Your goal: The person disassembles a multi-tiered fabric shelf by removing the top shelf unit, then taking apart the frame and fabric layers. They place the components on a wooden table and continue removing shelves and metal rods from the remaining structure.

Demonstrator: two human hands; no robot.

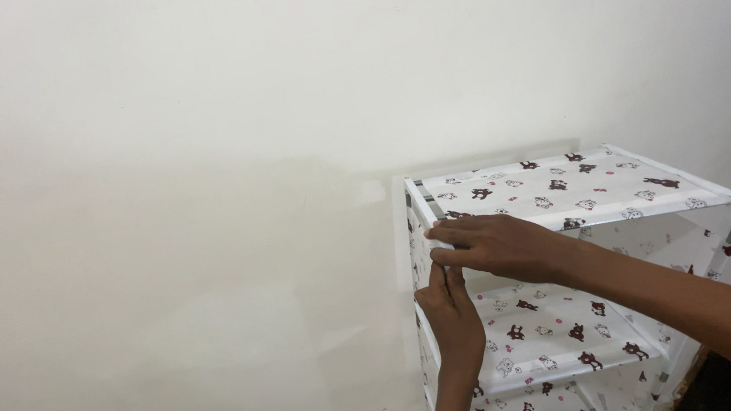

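Both hands meet at the near-left corner of the fabric shelf rack (561, 191). Right hand (499, 244) lies flat across its front edge, which runs left-right, fingers pinching the cover. Left hand (449, 309) rises from directly below, fingertips nipping the same corner, touching the right.

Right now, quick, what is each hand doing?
Left hand: fingers pinched shut on the rack's front corner post.
Right hand: fingers gripping the same corner under the top shelf.
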